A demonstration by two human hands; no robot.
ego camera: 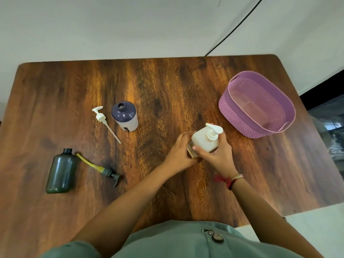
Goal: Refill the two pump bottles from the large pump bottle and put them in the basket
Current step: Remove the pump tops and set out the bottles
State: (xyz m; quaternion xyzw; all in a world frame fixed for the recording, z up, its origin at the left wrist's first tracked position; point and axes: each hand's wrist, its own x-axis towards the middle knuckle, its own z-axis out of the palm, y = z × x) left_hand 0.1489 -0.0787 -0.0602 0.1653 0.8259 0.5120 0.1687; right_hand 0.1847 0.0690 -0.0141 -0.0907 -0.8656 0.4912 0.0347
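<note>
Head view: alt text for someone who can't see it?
The left hand and right hand grip a white pump bottle, pump fitted, at a wooden table; a purple basket sits to its right. To the left, an uncapped navy bottle stands by a loose white pump, and a green bottle lies beside a dark pump.

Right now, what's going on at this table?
A person grips the white pump bottle with both hands, left hand and right hand, over the table; its pump is on. The navy bottle stands open with its white pump lying beside it. The dark green bottle lies on its side, uncapped, its yellow-tubed pump next to it. The purple basket holds no bottle yet.
</note>
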